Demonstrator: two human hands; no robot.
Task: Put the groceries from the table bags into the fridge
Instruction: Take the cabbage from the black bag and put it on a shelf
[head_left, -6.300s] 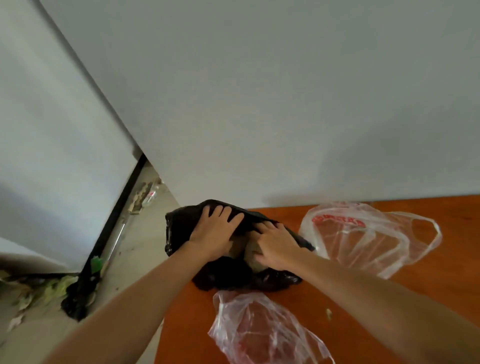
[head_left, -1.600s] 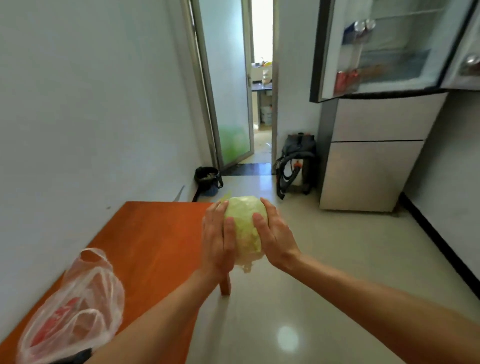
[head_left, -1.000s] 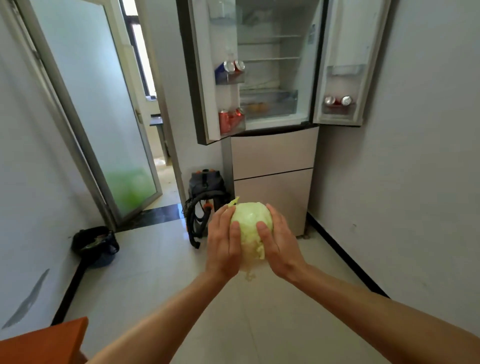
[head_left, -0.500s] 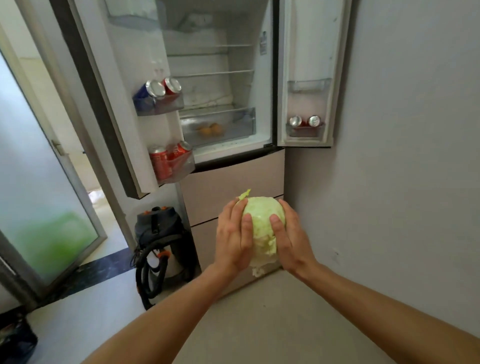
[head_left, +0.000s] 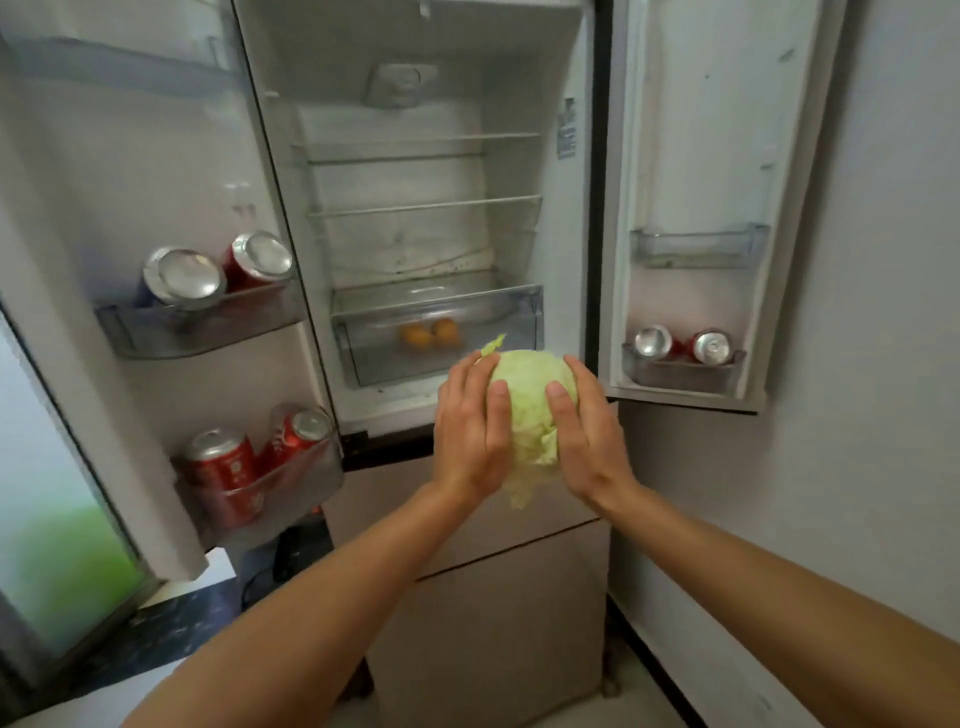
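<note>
On the left, the fridge's left door (head_left: 130, 208) stands wide open, and we see two clear bins on its inner side. The upper bin (head_left: 202, 325) holds a blue can (head_left: 179, 278) and a red can (head_left: 257, 262) side by side, both leaning. The lower bin (head_left: 260, 493) holds two red cans (head_left: 223, 467), the right one tilted toward the fridge.

Further right, the fridge (head_left: 426, 182) shows wire shelves above a clear drawer (head_left: 436, 332) at the bottom of the compartment. Two oranges (head_left: 428, 332) sit inside that drawer, seen through its front.

In front of the drawer's right half, we hold the cabbage (head_left: 530, 410) between both hands, in the air, near the open compartment but outside it. It is a round, pale green head with tightly wrapped leaves; one small leaf tip sticks up at its top left, and its underside looks ragged and lighter where leaves hang loose. Our left hand (head_left: 470, 436) presses flat against its left side, fingers pointing up, and our right hand (head_left: 587, 436) presses against its right side the same way, thumbs lying on the near face.

To the right, the right door (head_left: 717, 130) is open too. Its lower bin (head_left: 680, 371) carries two cans (head_left: 683, 345) with silver tops, and a bin (head_left: 696, 249) sits above it. A pale wall (head_left: 883, 364) runs along the far right.
</note>
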